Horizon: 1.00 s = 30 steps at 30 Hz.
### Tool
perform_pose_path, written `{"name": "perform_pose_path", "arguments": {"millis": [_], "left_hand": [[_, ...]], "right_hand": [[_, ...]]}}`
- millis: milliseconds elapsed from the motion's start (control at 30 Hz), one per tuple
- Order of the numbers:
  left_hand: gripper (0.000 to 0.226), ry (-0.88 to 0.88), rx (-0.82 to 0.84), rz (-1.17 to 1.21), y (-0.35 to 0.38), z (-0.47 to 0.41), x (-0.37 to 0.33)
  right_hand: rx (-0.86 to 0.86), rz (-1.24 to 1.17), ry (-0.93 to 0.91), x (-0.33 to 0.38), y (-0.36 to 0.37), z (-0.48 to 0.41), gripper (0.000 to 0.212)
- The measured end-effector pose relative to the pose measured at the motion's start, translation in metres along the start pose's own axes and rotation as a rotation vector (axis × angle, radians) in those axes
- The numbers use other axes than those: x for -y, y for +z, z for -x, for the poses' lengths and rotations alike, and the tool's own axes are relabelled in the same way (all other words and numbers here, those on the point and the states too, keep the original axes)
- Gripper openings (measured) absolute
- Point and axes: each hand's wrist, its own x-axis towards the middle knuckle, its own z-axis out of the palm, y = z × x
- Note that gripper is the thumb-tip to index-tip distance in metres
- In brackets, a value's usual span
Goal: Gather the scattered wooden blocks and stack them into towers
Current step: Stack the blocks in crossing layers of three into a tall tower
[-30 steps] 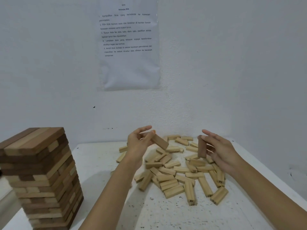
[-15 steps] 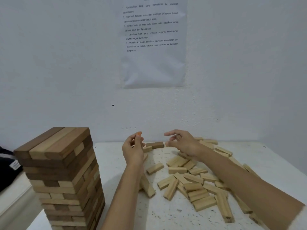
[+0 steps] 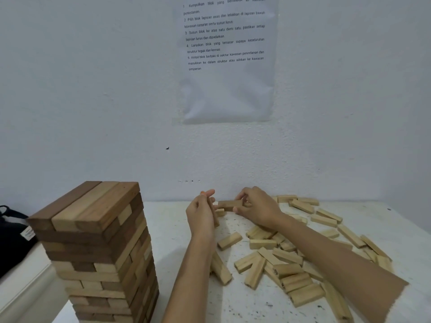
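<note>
While the finished tower (image 3: 93, 248) stands at the near left part of the table (image 3: 177, 231), close beside the left forearm, a careless swing of that elbow could strike it, and its many layers would fall together. To the right of it, the loose wooden blocks (image 3: 286, 264) lie in a disordered heap under and around the right forearm. Some rest across others, so an arm that drops or drags could push them toward the right edge of the table and off it. Farther away, the right hand (image 3: 256, 208) has its grip clamped on one end of a darker brown block (image 3: 229, 203) and holds it about level, just above a pale block (image 3: 220, 212) that lies on the table. The left hand (image 3: 201, 213) stands upright just beside the other end. Its back faces the camera, so I cannot tell whether its grip is closed on something or only guiding. I judge that a new tower begins here. Since the brown block is pinched at one end only, it may tip or land crooked when released, and a crooked base would make every later layer lean. Behind the hands, more blocks (image 3: 303, 205) wait near the wall.
</note>
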Motion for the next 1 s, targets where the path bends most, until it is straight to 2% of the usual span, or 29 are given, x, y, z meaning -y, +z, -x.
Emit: {"name": "perform_pose_path", "arguments": {"millis": [100,300,533,700,833,1000], "left_hand": [[0.029,-0.042,0.015,0.03,0.001,0.005,-0.006],[0.025,0.034,0.159,-0.054,0.01,0.026,-0.018],[0.019,0.119,0.403,-0.136,0.014,0.073,-0.035],[0.012,0.276,0.427,-0.111,0.005,0.106,-0.042],[0.014,0.314,0.481,-0.129,-0.005,0.127,-0.048],[0.017,0.299,0.55,-0.208,-0.021,0.145,-0.045]], "right_hand": [[-0.082,-0.185,0.004,0.002,-0.012,0.015,0.023],[-0.189,-0.435,0.006,0.011,-0.038,0.053,0.017],[-0.239,-0.579,0.038,0.017,-0.067,0.1,0.02],[-0.332,-0.74,0.102,0.034,-0.083,0.135,0.021],[-0.34,-0.803,0.107,0.047,-0.09,0.164,0.013],[-0.304,-0.784,0.103,0.058,-0.086,0.194,0.014]]}}
